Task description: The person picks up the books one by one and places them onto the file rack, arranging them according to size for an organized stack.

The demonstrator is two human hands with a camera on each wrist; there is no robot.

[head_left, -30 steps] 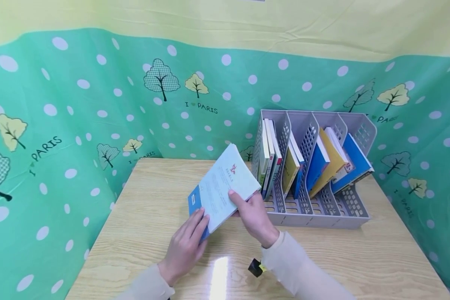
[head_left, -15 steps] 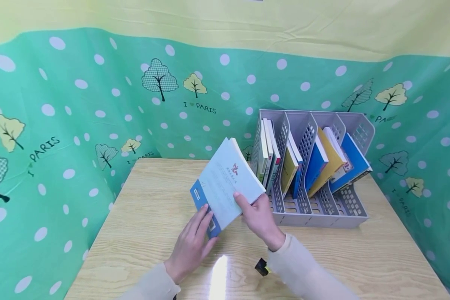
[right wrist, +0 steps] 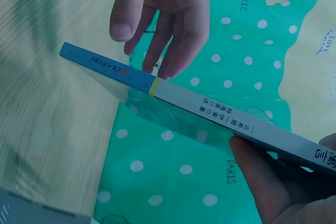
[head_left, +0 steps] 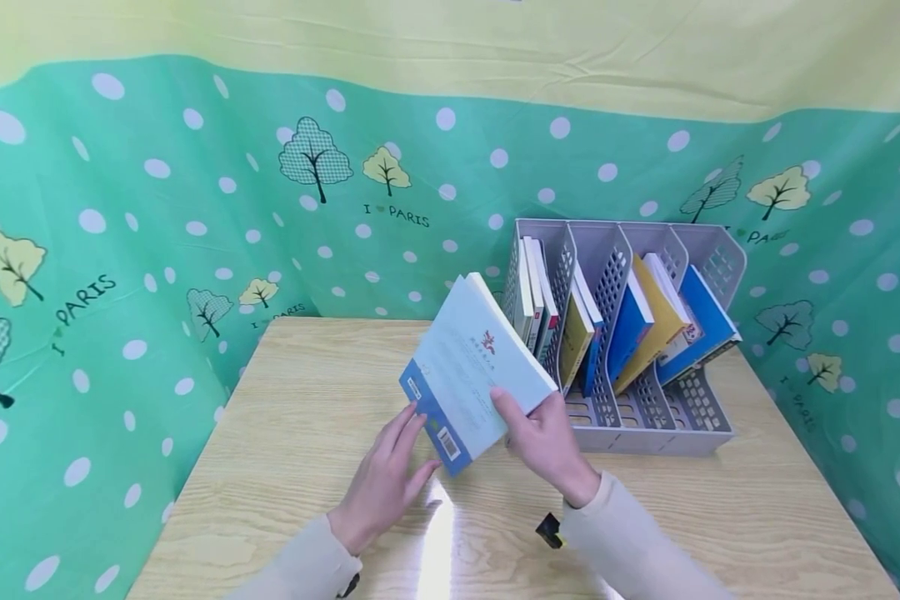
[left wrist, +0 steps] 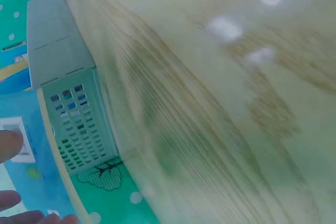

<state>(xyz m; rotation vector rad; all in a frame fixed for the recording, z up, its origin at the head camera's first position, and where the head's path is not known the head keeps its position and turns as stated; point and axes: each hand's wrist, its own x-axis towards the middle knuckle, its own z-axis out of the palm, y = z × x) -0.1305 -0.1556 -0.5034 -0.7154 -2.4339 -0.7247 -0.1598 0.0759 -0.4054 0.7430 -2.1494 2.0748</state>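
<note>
A thin paperback book [head_left: 472, 367], pale blue with a darker blue band and a barcode, is held tilted above the table. My right hand [head_left: 547, 442] grips its right side, thumb on the cover that faces up and fingers underneath. The spine, with printed characters, shows in the right wrist view, where the book [right wrist: 194, 111] runs between both hands. Beside the blue end, my left hand [head_left: 386, 483] has its fingers spread and relaxed. A gap shows between that left hand [right wrist: 165, 19] and the spine in the right wrist view.
A grey file rack [head_left: 645, 440] with several compartments stands at the back right, holding upright and leaning books, among them a yellow book [head_left: 651, 325]. Under the hands lies a wooden table [head_left: 300, 417]. A green dotted curtain [head_left: 217, 150] hangs behind.
My right hand has carried the book to the right and turned it, showing more of the barcode end. My left hand's fingers have come off the book's lower edge.
</note>
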